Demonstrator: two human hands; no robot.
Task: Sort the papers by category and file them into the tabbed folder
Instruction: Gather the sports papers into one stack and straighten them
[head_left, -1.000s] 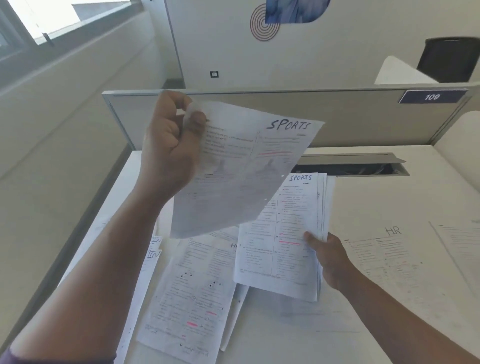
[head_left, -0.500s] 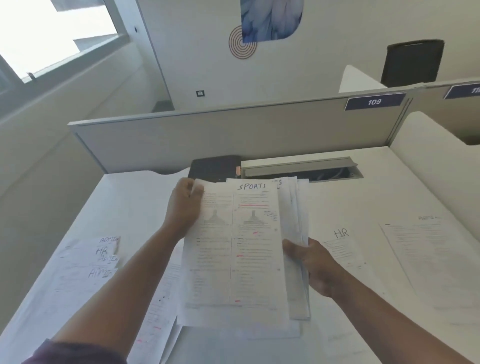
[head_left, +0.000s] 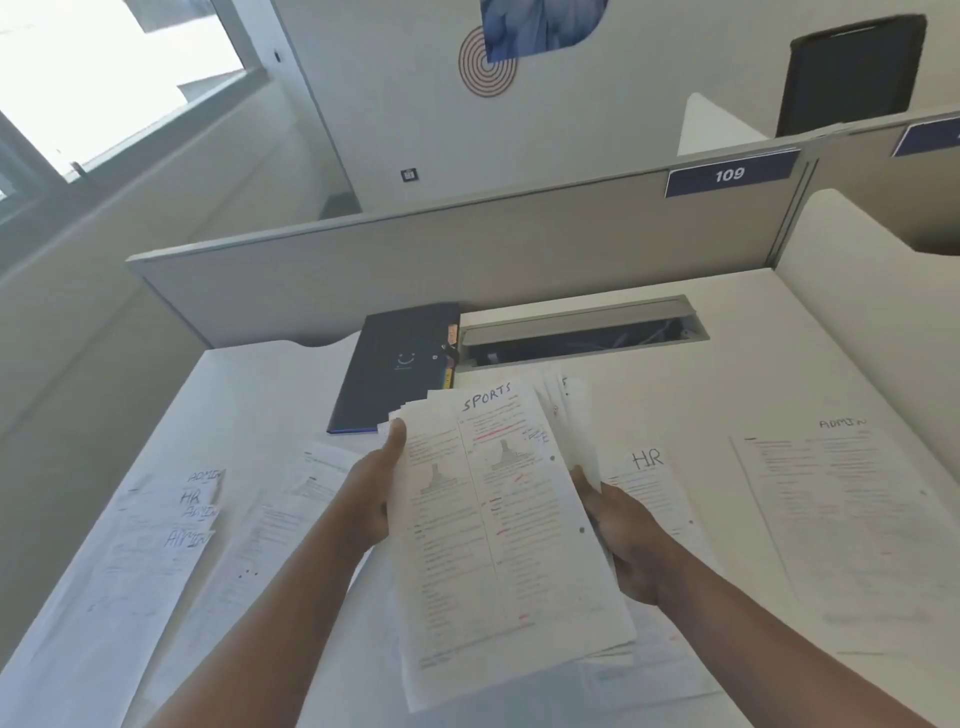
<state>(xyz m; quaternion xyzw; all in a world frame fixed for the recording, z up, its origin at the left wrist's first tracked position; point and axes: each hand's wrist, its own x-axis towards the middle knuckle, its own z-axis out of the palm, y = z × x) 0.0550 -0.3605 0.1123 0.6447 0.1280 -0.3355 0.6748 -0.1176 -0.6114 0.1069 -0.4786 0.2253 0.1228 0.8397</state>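
Both hands, left hand (head_left: 371, 493) and right hand (head_left: 631, 540), grasp the SPORTS stack (head_left: 498, 530) by its sides; dark tabbed folder (head_left: 397, 369) lies near the desk's (head_left: 727, 374) far edge, HR sheet (head_left: 649, 483) and ADMIN sheet (head_left: 852, 509) toward its right edge.

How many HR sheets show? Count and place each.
2. The right HR sheet lies beside the right hand; the left HR sheet sits in the fanned left pile. Others may be hidden.

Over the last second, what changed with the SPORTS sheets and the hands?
The left hand brought its raised SPORTS sheet down onto the SPORTS stack and now takes a grip on the stack's left edge. The right hand, earlier resting on the stack on the desk, now holds its right edge, and the stack is lifted. The HR sheet, the ADMIN sheet and the mixed left pile stayed put.
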